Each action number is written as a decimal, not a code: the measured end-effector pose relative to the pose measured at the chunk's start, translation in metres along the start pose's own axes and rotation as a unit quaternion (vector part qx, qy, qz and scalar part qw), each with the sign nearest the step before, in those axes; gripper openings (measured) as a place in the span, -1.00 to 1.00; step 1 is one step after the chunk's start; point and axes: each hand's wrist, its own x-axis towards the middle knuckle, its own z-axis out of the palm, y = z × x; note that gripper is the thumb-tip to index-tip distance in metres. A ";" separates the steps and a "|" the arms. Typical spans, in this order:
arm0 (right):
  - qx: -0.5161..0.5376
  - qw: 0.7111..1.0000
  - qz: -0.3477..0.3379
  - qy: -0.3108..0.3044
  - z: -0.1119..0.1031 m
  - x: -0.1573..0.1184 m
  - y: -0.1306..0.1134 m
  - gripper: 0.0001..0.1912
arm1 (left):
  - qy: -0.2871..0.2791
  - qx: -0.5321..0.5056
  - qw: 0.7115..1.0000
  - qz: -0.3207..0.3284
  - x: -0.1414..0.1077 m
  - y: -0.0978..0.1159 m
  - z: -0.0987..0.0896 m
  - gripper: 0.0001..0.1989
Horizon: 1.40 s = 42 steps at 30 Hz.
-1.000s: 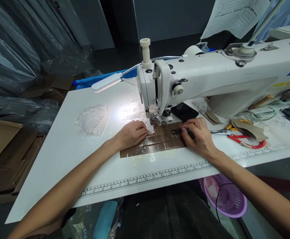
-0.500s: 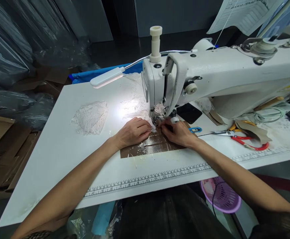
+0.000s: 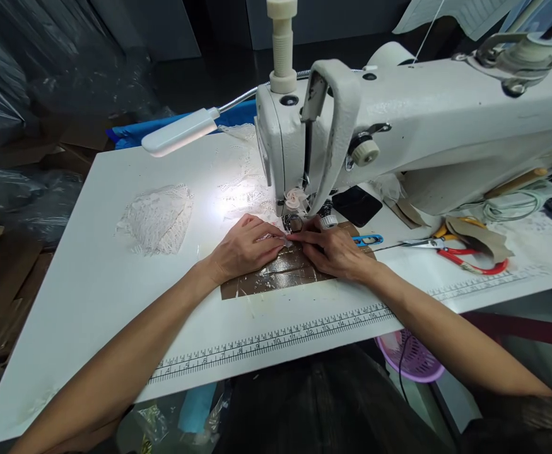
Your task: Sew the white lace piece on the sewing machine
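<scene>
Pale lace fabric (image 3: 245, 189) lies at the lit sewing area and runs toward the presser foot (image 3: 293, 222) of a white sewing machine (image 3: 323, 120). On the near side of the foot, my left hand (image 3: 247, 249) rests low with its fingers closed on the lace edge. From the other side, my right hand (image 3: 335, 252) reaches in, its index finger stretched to the same edge and the other fingers curled under. Both hands' fingertips nearly meet. Beneath them is a brown taped plate (image 3: 276, 277). The fabric between the fingertips is mostly hidden.
A folded lace piece (image 3: 157, 219) lies left. A lamp (image 3: 181, 132) hangs over the table. Blue thread snips (image 3: 368, 240), red-handled scissors (image 3: 469, 261) and a dark phone (image 3: 357, 205) lie right. A printed ruler (image 3: 257, 347) follows the front edge; a purple basket (image 3: 420, 362) stands below.
The view has shifted, so the machine appears larger. My right index finger has stretched out toward my left fingertips at the lace edge. My left hand stays beside the presser foot.
</scene>
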 end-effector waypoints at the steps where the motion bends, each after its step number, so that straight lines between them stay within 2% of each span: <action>1: 0.000 1.000 -0.003 -0.002 0.000 0.000 0.001 -0.64 | 0.001 0.001 1.000 0.002 0.000 0.000 0.000 -0.91; 14: -0.017 1.000 -0.019 0.016 0.003 0.000 0.002 -0.65 | -0.005 -0.026 1.000 -0.012 -0.002 0.001 0.002 -0.91; 21: -0.031 0.997 -0.062 0.019 -0.001 -0.001 -0.005 -0.65 | -0.043 -0.043 0.998 -0.012 -0.005 0.007 -0.005 -0.80; 28: -0.049 0.997 -0.052 0.016 -0.001 0.000 -0.008 -0.65 | -0.061 0.004 0.998 -0.012 -0.005 0.009 -0.006 -0.81; 36: -0.051 0.997 -0.051 0.038 0.001 0.000 -0.013 -0.66 | -0.067 -0.010 0.997 -0.021 -0.005 0.006 -0.006 -0.81; 42: -0.098 0.994 -0.036 0.021 0.002 0.002 -0.018 -0.64 | -0.082 -0.003 0.996 -0.024 -0.004 0.002 -0.007 -0.76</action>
